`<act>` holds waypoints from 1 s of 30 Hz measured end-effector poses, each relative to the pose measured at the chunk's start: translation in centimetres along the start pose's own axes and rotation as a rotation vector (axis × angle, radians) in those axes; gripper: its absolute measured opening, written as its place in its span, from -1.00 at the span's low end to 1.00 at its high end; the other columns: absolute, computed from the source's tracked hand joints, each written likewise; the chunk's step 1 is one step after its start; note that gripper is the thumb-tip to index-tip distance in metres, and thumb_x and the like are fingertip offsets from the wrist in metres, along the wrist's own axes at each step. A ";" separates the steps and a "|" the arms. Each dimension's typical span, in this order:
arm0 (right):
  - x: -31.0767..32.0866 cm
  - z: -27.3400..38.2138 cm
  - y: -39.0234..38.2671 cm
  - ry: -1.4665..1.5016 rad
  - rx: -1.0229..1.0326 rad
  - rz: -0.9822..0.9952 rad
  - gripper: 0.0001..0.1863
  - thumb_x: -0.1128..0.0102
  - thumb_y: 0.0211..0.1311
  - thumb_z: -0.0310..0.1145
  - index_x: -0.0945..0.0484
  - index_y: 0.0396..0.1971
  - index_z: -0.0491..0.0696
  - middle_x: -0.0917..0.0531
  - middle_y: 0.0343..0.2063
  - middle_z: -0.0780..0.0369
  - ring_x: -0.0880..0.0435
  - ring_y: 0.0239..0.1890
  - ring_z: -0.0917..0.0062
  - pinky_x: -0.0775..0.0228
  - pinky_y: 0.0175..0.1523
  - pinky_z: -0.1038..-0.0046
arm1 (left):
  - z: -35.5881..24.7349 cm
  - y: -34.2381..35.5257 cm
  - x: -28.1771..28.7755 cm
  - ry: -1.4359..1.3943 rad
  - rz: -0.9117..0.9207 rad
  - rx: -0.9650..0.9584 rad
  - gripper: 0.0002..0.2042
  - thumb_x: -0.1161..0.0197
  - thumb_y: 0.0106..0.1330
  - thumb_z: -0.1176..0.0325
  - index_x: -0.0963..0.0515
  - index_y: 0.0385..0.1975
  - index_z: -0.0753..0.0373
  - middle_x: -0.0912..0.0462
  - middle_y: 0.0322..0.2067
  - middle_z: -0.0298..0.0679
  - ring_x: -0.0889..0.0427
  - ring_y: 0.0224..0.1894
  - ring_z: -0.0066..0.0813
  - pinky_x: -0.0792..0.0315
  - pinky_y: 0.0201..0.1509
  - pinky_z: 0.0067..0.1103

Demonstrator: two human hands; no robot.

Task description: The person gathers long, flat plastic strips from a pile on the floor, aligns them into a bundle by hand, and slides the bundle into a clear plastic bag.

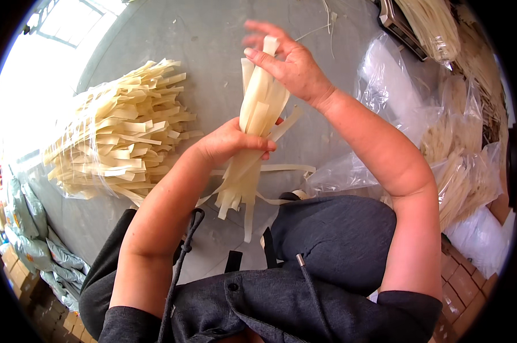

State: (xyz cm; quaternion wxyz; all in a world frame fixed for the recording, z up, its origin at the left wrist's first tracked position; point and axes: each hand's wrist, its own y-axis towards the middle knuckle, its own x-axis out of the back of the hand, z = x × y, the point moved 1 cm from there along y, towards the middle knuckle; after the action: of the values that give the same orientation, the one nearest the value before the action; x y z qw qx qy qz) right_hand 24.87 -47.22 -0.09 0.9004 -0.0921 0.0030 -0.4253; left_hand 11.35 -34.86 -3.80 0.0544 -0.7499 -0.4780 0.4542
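My left hand (235,142) is closed around the middle of a bundle of wide, flat, pale-yellow strips (258,111) that look like dried noodles. The bundle stands nearly upright over the floor, its lower ends fanned out and a few strips sticking out sideways. At its top is my right hand (295,66), thumb in front of the strip ends and fingers stretched out and apart, slightly blurred. To the left lies a large pile of the same strips (127,134), partly wrapped in clear plastic, with uneven ends facing my hands.
Clear plastic bags (390,86) lie on the grey floor (212,34) at right, beside bagged thin strands (464,171). A dark-edged metal object (404,26) stands at the far right. Grey-green packages (35,240) sit at the lower left. Loose strips (287,168) cross near my knee.
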 end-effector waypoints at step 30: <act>-7.9 3.5 -2.2 -0.222 -0.093 0.494 0.03 -0.32 0.18 -0.23 0.24 0.47 0.00 -0.40 0.21 0.07 -0.40 0.26 0.36 -0.23 0.32 0.38 | -6.3 -6.4 1.1 -0.591 -0.480 -0.318 -0.61 -0.23 0.34 0.12 -0.42 0.04 0.19 -0.46 0.07 -0.25 -0.44 0.12 -0.36 -0.33 0.22 -0.39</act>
State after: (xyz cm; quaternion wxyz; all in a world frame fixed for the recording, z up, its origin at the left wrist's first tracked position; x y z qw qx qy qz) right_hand 18.45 -41.97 3.12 0.9664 -0.1759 -0.0540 -0.1795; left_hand 11.84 -28.33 2.48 -0.0974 -0.4533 -0.6985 0.5451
